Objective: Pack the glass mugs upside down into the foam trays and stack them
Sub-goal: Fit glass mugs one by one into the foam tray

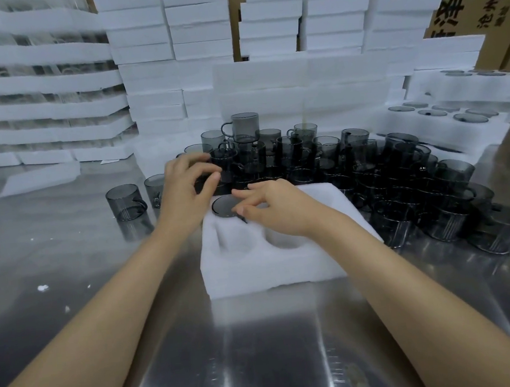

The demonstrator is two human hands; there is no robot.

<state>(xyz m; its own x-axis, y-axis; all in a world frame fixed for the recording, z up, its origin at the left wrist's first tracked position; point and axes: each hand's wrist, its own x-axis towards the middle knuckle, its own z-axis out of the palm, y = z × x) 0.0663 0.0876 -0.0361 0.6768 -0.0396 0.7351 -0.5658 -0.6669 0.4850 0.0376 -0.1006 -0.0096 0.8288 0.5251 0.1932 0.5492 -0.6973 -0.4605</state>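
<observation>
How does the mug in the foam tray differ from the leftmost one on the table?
The tray mug is sunk in the foam tray, only its round end showing; the leftmost mug stands free on the table, side and handle visible. The right hand reaches the tray mug; nothing touches the leftmost mug. Both are smoky grey glass.

Cool overhead light, streaky glare on the steel table [261, 360], wide-angle bowing, soft edge blur.
</observation>
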